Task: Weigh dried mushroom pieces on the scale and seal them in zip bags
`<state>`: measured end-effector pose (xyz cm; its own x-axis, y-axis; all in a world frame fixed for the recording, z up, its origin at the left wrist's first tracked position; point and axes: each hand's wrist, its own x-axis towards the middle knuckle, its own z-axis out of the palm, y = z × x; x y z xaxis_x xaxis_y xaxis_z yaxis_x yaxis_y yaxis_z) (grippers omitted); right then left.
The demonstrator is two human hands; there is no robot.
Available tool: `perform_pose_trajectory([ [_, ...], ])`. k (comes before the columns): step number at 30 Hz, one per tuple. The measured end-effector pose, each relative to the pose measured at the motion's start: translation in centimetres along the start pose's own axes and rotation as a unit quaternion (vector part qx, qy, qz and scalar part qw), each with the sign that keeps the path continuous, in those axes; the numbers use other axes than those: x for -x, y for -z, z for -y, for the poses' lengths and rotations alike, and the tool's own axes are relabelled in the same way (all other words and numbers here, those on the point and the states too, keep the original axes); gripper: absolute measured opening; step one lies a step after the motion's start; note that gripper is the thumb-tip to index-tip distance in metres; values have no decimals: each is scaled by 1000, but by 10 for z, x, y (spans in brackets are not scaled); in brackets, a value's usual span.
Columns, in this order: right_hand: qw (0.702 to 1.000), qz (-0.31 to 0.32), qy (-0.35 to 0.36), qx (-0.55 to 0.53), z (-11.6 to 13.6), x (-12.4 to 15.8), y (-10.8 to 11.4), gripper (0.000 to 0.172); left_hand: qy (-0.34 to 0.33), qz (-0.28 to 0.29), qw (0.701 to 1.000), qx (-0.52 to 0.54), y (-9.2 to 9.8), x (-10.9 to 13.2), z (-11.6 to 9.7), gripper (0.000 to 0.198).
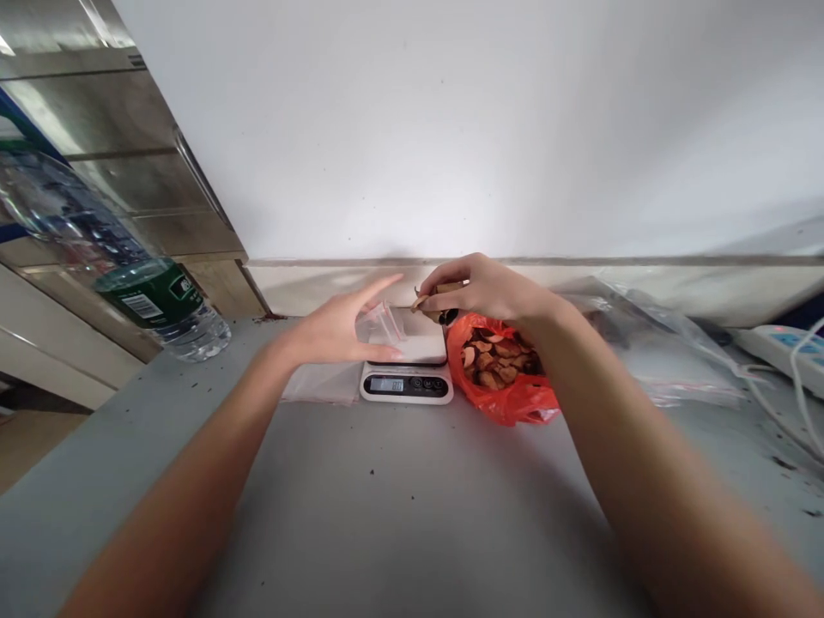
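Note:
A white kitchen scale (pixel 408 384) with a lit display stands near the wall. On its platform is a small clear zip bag (pixel 381 324) with a reddish strip at its mouth. My left hand (pixel 338 330) is open beside that bag, thumb and fingers spread around it; whether they touch it I cannot tell. Above the scale's right side, my right hand (pixel 480 287) is closed on some curled, brown dried pieces (pixel 439 302). Just below it, a red plastic bag (pixel 515 408) lies open, full of brown dried slices (pixel 499 359).
Flat clear bags (pixel 322 384) lie left of the scale, and larger clear plastic bags (pixel 663 360) lie to the right. A big water bottle (pixel 154 292) leans at left. A power strip (pixel 789 343) with white cables sits at right. Dark crumbs dot the grey table (pixel 399 532).

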<state>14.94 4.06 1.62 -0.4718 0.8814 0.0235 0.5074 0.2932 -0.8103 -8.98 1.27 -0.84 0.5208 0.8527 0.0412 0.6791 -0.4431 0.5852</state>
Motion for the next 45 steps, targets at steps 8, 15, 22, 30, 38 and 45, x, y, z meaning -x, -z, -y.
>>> perform_pose_trajectory([
  [8, 993, 113, 4, 34, 13, 3, 1, 5, -28, -17, 999, 41, -11, -5, -7, 110],
  [15, 995, 10, -78, 64, 23, 5, -15, 9, -25, -31, 997, 62, -15, -6, -9, 108],
  [22, 996, -21, -53, 69, 30, 10, -17, 14, 1, -45, 994, 100, -17, -7, -5, 108],
  [30, 996, -39, -5, -80, 28, 13, -15, 35, -22, -59, 986, 154, -13, -5, -7, 105],
  [38, 990, -54, 39, -124, 27, 18, -8, 34, -44, -86, 976, 196, -12, -6, -7, 99],
  [45, 989, -100, 82, -72, 17, 13, -1, 24, -20, -81, 963, 257, -9, -6, -10, 91],
])
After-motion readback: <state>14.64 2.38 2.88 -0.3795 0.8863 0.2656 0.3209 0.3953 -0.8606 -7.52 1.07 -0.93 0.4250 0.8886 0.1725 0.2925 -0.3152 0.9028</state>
